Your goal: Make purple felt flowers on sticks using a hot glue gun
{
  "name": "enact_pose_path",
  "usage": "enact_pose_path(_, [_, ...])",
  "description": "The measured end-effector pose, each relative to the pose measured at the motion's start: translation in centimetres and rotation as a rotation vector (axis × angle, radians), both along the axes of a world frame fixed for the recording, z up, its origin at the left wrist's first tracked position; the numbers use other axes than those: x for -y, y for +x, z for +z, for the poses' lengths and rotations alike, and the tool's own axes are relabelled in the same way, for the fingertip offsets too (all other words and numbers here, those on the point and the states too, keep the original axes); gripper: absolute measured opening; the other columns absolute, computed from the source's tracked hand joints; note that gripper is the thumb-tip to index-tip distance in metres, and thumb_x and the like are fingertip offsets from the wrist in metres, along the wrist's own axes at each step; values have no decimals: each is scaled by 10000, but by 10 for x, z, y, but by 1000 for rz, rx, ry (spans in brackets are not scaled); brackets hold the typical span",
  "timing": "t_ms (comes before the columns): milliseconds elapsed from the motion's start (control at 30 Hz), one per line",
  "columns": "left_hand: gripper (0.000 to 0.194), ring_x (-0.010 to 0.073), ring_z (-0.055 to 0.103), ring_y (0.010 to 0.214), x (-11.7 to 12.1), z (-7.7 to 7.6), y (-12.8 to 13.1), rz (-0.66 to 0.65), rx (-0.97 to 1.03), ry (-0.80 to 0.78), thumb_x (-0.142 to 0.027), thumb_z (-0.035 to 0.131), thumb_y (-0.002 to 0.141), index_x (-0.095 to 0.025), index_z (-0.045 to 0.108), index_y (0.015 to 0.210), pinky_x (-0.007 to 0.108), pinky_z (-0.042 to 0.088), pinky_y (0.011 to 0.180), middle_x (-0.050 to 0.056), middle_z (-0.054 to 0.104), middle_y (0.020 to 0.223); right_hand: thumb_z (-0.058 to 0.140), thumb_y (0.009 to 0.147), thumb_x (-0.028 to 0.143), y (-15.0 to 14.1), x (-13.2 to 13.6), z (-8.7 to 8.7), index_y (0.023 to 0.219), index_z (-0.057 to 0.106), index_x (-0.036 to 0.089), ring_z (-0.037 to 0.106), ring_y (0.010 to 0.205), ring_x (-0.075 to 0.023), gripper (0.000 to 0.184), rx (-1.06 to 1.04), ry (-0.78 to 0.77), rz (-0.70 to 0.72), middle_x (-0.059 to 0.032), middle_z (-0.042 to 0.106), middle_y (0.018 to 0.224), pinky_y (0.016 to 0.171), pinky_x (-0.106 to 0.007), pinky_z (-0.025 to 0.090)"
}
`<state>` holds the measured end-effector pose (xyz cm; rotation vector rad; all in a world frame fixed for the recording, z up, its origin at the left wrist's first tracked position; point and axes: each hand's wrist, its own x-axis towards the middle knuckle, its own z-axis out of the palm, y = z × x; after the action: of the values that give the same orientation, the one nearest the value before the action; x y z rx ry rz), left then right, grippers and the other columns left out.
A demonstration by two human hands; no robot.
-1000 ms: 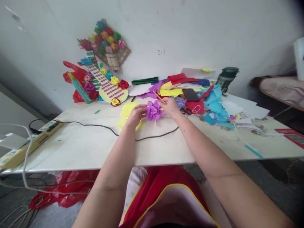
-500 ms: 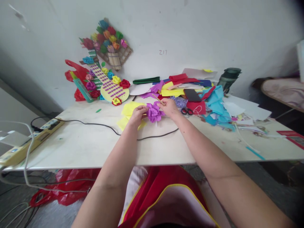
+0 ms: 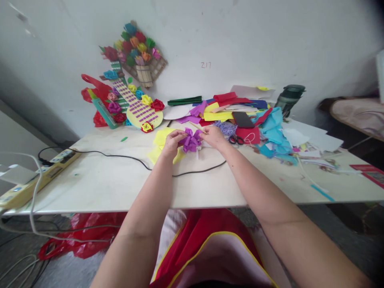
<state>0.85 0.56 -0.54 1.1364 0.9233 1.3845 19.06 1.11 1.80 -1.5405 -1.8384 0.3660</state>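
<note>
Between my hands is a purple crepe-paper flower, its petals ruffled. My left hand pinches the flower's left edge. On the other side, my right hand has its fingertips closed at the right petals and also holds a thin wooden stick that points up and left. A short whitish stem piece shows under the bloom. Beneath and behind the left hand, a sheet of yellow crepe paper lies on the white table.
Coloured paper strips, a phone, scissors and a dark bottle are at the back right. A flower-covered paper guitar leans at back left. A black cable crosses the table from a power strip.
The flower has turned, so its face is less toward me and its petals look more folded. The stick has tilted flatter; both hands stay close to the same place.
</note>
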Motion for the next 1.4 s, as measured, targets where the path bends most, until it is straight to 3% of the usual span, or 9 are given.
enact_pose_path(133, [238,74,455,441,-1,-1,0,2,-8,5,-274,737,520,-173,594,681,208,322,437,-56,529,525,628,745,325,0,2,2,632,603,188,475,651,-149,179,44,-25,30,0,571,645,620,-268,332])
enact_pose_path(300, [191,69,444,430,3,1,0,-16,-68,-6,-250,711,543,-171,589,667,206,311,430,-48,537,521,514,850,559,5,7,4,859,643,189,528,713,-160,392,-46,-28,190,-26,643,781,649,-260,365])
enact_pose_path(467, [195,64,417,408,6,3,0,-46,-110,-29,-244,715,515,-171,574,628,208,275,409,-50,528,502,420,918,446,11,5,-1,958,650,203,532,719,-165,337,-44,71,307,-22,635,775,675,-259,383])
enact_pose_path(733, [197,66,397,407,7,3,-1,-76,-154,-13,-259,717,511,-173,568,608,222,254,417,-50,508,485,483,874,421,15,1,-6,733,693,161,511,668,-150,363,13,165,336,-16,612,658,654,-254,378])
enact_pose_path(1033, [198,73,380,421,7,2,0,-131,-202,1,-283,722,512,-169,591,605,234,243,442,-35,498,475,535,861,346,17,4,-2,1129,731,188,629,808,-185,368,-50,59,380,-64,744,959,743,-294,454])
enact_pose_path(1200, [194,71,373,429,8,3,0,-142,-220,-7,-277,719,509,-166,587,598,235,235,456,-34,483,476,530,867,329,18,8,3,1170,723,221,642,825,-192,375,-25,36,406,-37,739,834,754,-301,458])
enact_pose_path(1400, [198,75,386,440,10,5,1,-154,-234,-18,-272,715,508,-162,581,605,233,238,459,-26,496,495,532,881,369,20,7,1,1209,703,230,572,611,-151,395,13,-10,432,18,632,583,670,-281,432])
